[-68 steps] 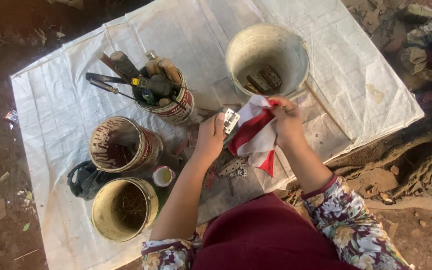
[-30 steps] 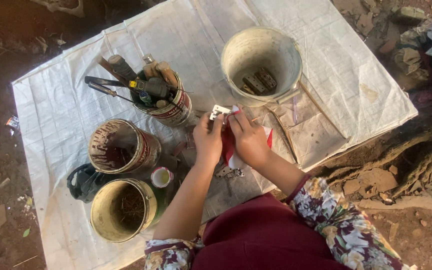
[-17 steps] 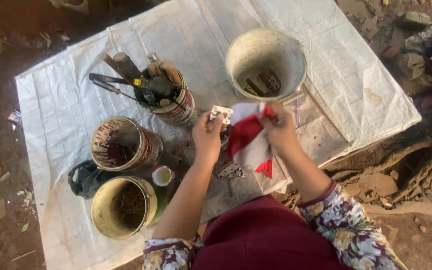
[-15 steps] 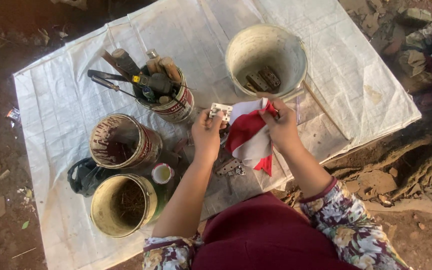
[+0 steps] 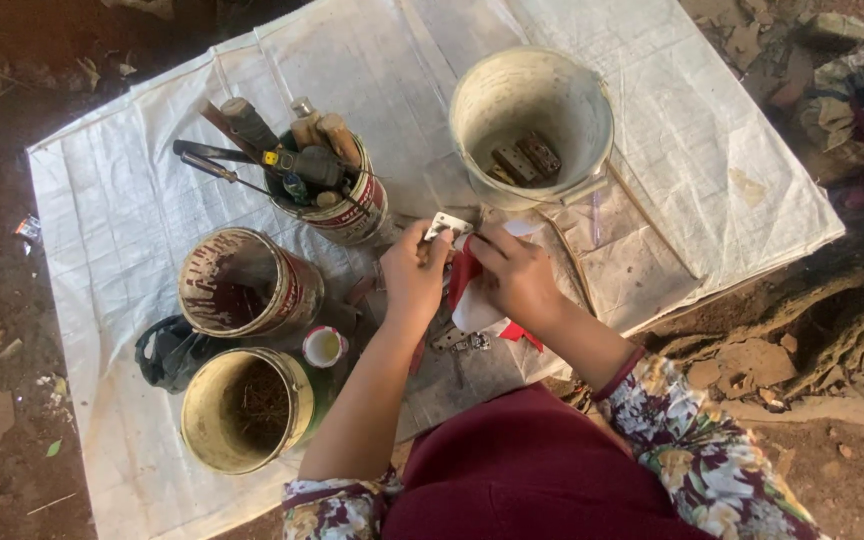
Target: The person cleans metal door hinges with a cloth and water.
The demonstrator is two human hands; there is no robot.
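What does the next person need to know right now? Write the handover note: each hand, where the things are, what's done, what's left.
Left hand: pinches a small metal hinge plate by its edge, over the white sheet.
Right hand: presses a red and white rag against the plate.
Nearby: pale bucket with a few brown hinges at its bottom; tool can full of handles; two open cans to the left; loose metal hardware on the sheet beneath the hands.
Done: cannot tell how clean the plate is.
Left: likely the loose hardware and the bucket's pieces, unwiped as far as visible.
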